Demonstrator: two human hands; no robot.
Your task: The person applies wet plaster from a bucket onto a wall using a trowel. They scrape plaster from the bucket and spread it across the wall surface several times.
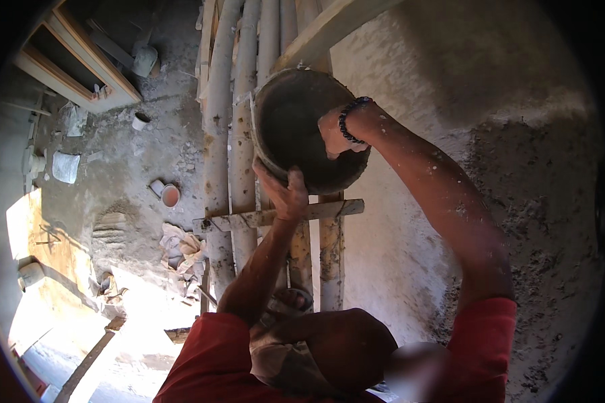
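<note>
Mortar pan [296, 127], round and dark, tilts above the bamboo scaffold poles [242, 101], its lower rim gripped by the left hand [286, 195] for support while the right hand [336, 134] reaches inside, fingers curled as if scooping

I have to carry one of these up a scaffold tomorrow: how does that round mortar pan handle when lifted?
The pan looks rigid; its rim keeps its round shape under the left hand. The right hand reaches inside it. Its grey-caked surface probably feels gritty, not slippery. Being shallow, it could tip easily when one-handed.
</note>
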